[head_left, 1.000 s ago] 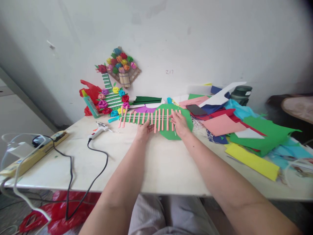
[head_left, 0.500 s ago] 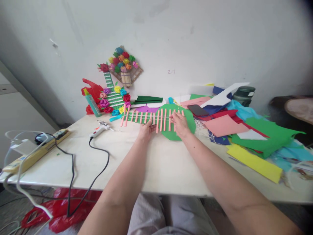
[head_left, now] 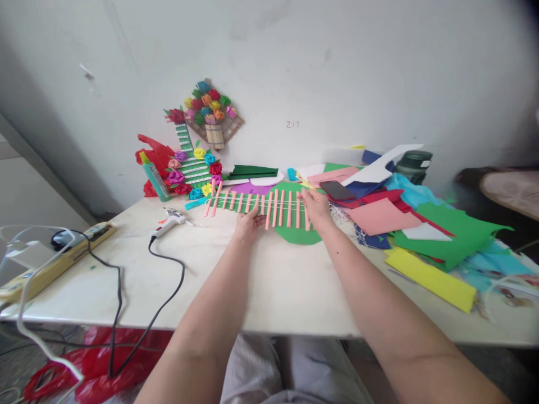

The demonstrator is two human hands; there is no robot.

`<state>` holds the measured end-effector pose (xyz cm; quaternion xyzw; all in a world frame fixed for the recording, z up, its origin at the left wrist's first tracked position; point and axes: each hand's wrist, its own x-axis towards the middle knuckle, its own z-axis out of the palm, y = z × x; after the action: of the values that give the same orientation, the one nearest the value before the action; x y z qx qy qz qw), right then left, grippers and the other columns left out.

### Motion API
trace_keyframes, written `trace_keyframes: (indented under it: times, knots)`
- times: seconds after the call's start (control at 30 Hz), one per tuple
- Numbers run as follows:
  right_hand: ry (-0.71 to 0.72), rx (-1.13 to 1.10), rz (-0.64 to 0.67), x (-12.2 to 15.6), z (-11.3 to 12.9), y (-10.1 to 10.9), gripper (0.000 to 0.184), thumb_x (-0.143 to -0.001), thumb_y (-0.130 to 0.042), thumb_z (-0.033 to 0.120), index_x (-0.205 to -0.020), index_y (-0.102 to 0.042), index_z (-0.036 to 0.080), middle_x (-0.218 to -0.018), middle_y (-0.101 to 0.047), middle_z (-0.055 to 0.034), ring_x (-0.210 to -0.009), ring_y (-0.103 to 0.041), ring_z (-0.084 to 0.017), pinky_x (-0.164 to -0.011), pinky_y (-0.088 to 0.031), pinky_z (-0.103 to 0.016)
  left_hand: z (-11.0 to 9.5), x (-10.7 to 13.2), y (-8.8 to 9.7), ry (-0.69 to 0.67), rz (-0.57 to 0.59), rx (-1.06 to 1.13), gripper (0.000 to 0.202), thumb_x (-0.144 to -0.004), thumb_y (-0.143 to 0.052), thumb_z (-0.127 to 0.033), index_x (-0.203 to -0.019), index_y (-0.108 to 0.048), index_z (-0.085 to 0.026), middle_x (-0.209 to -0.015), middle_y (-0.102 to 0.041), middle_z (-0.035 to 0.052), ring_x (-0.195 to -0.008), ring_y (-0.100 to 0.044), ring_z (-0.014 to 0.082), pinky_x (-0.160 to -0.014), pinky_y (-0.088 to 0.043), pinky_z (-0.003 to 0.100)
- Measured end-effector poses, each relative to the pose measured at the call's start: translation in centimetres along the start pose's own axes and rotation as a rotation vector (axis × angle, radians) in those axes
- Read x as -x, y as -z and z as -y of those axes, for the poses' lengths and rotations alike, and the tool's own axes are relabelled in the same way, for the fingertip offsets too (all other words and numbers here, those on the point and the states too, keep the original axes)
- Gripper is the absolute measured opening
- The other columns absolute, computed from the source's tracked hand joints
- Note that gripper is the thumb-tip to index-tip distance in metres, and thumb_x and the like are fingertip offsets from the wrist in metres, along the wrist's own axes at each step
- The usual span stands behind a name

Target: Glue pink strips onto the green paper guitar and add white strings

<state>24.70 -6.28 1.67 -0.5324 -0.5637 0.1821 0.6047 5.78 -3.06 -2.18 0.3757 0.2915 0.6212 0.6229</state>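
Note:
A green guitar-shaped paper craft [head_left: 290, 237] lies crosswise before me, with a narrow neck to the left and a wide round body to the right. Several pink paper strips [head_left: 281, 209] cross it, and white strings run along its length. My left hand [head_left: 249, 223] grips the lower edge where neck meets body, thumb on top and fingers partly hidden beneath. On the body's right side my right hand [head_left: 316, 209] has its fingers pinched together at the last strips and string ends. What exactly those fingertips hold is too small to make out.
A white glue gun [head_left: 168, 223] with a black cord lies left, near a power strip [head_left: 90, 238]. Behind stand a flower-decorated guitar craft [head_left: 194, 164] and a glue bottle [head_left: 155, 178]. Coloured sheets [head_left: 446, 235], a phone [head_left: 337, 191] and a dark green jar [head_left: 415, 165] crowd the right.
My right hand has shifted slightly right along the craft's body, uncovering more pink strips. My left hand stays at the lower edge. The whole view has moved a little.

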Motion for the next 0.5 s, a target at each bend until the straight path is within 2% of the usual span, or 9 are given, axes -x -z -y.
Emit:
trace_keyframes:
  times: [0.1,0.2,0.33,0.5]
  knots:
    - [0.129,0.622,-0.007,-0.5,-0.2,1.8,0.034,-0.083,-0.038,0.035,-0.071,-0.062,0.015,-0.075,-0.061,-0.0086,-0.073,-0.055,-0.019,-0.065,-0.037,-0.029,-0.2,-0.4,0.5,-0.012,-0.034,0.023,0.018,-0.069,-0.062,-0.020,-0.084,-0.057,-0.012,-0.071,-0.067,0.0079,-0.060,-0.064,0.0194,-0.061,-0.052,0.032]
    - [0.108,0.988,0.151,-0.5,0.1,2.9,0.035,-0.084,-0.035,0.029,-0.082,-0.066,0.013,-0.092,-0.062,-0.0153,-0.083,-0.058,-0.024,-0.069,-0.039,-0.032,-0.6,-0.5,0.7,-0.007,-0.065,0.059,0.018,-0.071,-0.061,-0.019,-0.087,-0.057,-0.013,-0.072,-0.067,0.0070,-0.061,-0.064,0.0182,-0.062,-0.052,0.030]
    - [-0.008,1.148,0.286,-0.6,0.8,3.2,0.037,-0.084,-0.033,0.028,-0.091,-0.067,0.014,-0.095,-0.063,-0.0184,-0.090,-0.059,-0.028,-0.073,-0.040,-0.036,-1.0,-0.2,0.5,0.014,-0.082,0.060,0.020,-0.072,-0.059,-0.016,-0.091,-0.057,-0.014,-0.072,-0.067,0.0058,-0.060,-0.064,0.0164,-0.064,-0.053,0.029]
    - [-0.113,1.189,0.426,-1.4,0.7,3.6,0.033,-0.078,-0.039,0.029,-0.091,-0.067,0.017,-0.102,-0.063,-0.0158,-0.095,-0.058,-0.030,-0.074,-0.041,-0.038,-1.0,0.0,0.4,0.024,-0.055,0.044,0.021,-0.071,-0.060,-0.014,-0.091,-0.057,-0.014,-0.073,-0.067,0.0056,-0.059,-0.064,0.0170,-0.062,-0.053,0.030]
